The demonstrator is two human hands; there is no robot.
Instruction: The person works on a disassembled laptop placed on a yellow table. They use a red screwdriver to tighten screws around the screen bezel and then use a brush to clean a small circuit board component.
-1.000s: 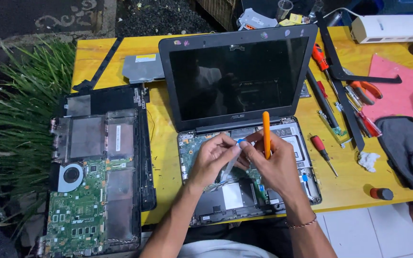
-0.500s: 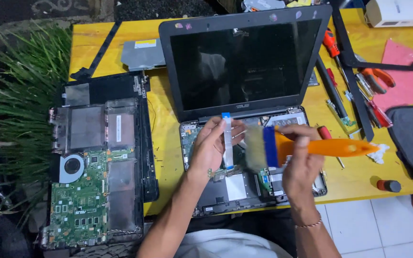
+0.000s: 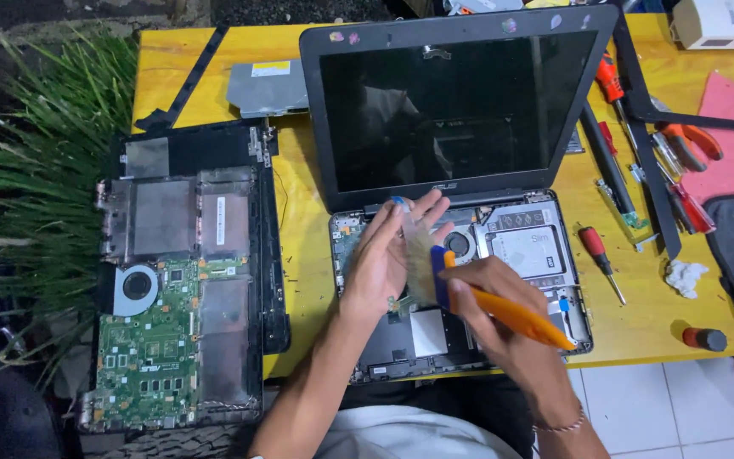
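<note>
**Opened Laptop on Yellow Desk: Hand Positions**

The yellow desk [image 3: 299,229] stands over white floor tiles [image 3: 681,408], with green plants [image 3: 36,195] along its left edge. An opened laptop [image 3: 460,195], keyboard cover removed, sits at centre. A second stripped chassis with a green circuit board [image 3: 155,340] lies to its left. Screwdrivers [image 3: 601,259] and pliers [image 3: 690,140] lie to the right.

The left hand [image 3: 388,259] is raised above the laptop base, fingers extended, its grip closed on a translucent ribbon cable [image 3: 416,255] that stands upright. The right hand [image 3: 486,302] has its grip clamped on an orange pry tool [image 3: 516,316], whose blue tip touches the cable.
</note>
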